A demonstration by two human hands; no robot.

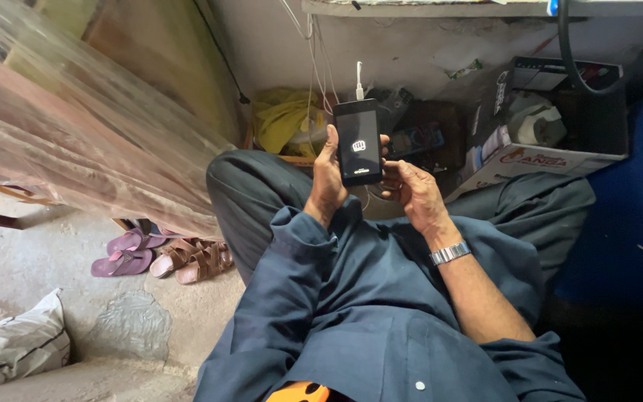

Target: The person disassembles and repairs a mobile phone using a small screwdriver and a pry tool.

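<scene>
1. The left hand [327, 175] has its grip closed around the left edge of a black phone [358, 141], holding it upright above the lap.
2. The right hand [411, 190] touches the phone's lower right edge with loosely curled fingers; whether it truly clasps the phone cannot be told. A metal watch [449, 253] sits on that wrist.
3. A white cable [359, 80] plugs into the phone's top.
4. Beyond the phone lie a yellow cloth [283, 119] and a cardboard box [552, 112].
5. On the floor at the left sit 2 pairs of sandals [161, 257].
</scene>
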